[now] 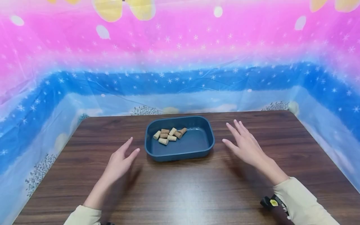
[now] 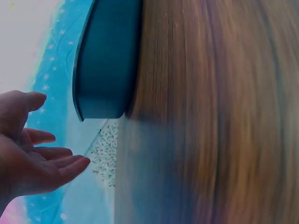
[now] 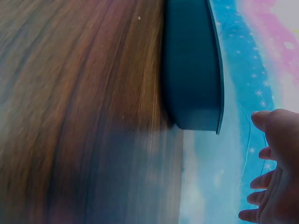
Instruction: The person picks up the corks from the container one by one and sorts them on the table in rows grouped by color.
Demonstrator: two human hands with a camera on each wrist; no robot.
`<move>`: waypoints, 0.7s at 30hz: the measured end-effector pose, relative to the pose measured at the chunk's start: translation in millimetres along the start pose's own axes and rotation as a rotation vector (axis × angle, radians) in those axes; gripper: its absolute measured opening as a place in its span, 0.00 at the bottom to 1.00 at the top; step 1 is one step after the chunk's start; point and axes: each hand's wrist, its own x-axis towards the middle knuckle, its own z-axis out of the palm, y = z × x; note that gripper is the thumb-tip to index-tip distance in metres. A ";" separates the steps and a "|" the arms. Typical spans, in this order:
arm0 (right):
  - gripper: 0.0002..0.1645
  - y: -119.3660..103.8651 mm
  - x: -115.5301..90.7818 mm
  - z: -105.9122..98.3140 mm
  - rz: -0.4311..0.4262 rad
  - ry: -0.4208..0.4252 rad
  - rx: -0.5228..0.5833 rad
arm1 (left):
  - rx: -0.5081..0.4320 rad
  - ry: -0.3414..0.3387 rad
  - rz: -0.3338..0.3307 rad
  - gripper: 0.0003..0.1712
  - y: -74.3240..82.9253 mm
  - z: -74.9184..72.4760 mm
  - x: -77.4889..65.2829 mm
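A dark blue-grey rectangular tray with rounded corners sits on the wooden table. Several wine corks lie loosely together in its left half. To the left of the tray hovers my left hand, thumb and fingers spread apart and holding nothing. My right hand is on the other side, its fingers extended and nothing in its grasp. In the left wrist view the tray's side wall stands beyond the left fingertips; in the right wrist view the same tray's wall shows, a gap from the thumb.
The dark wood-grain table has rounded far corners. A pink and blue snowflake-patterned cloth hangs behind it and along both sides. A black wrist device is strapped by the right sleeve.
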 end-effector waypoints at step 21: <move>0.27 -52.8 60.4 33.6 0.010 0.019 0.386 | -0.618 0.025 -0.193 0.33 -0.3 36.4 43.9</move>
